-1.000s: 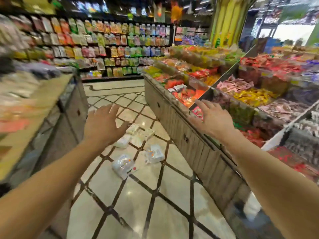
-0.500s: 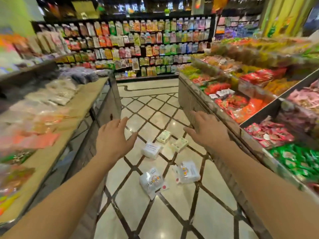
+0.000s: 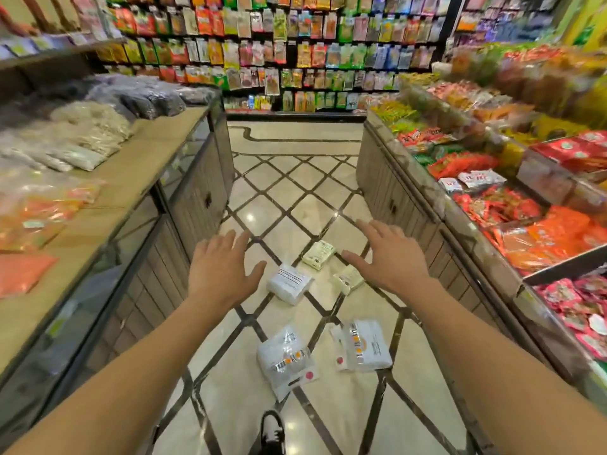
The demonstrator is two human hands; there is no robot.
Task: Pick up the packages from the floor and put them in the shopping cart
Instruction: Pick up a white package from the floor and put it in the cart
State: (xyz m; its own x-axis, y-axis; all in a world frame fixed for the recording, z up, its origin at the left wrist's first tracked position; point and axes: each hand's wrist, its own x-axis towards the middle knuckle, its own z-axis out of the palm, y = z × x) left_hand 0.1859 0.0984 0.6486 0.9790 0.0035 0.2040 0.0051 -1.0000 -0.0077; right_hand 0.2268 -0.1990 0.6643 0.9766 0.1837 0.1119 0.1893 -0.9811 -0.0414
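Head view: your left hand (image 3: pixel 220 269) and right hand (image 3: pixel 389 257) are both stretched forward above the aisle floor (image 3: pixel 305 198), palms down, fingers spread and relaxed, holding nothing. Neither hand touches any package.

Five packages lie on the tiled floor between the two display counters. Farthest from you is a pale green packet (image 3: pixel 318 255), and a second pale green packet (image 3: pixel 348 279) sits just beside it, partly under your right wrist as seen from above. A white packet with a printed label (image 3: pixel 289 284) lies between your hands. Nearer to you, two clear bags with orange print rest side by side but apart: one on the left (image 3: pixel 285 362), one on the right (image 3: pixel 363 347).

Your shoe (image 3: pixel 272 431) shows at the bottom edge, near the left clear bag.

To your left stands a wood-topped counter (image 3: pixel 108 192) carrying bagged goods; to your right, open bins (image 3: pixel 512 205) of red and orange wrapped snacks. A wall of hanging packets (image 3: pixel 279 50) closes the aisle's far end.
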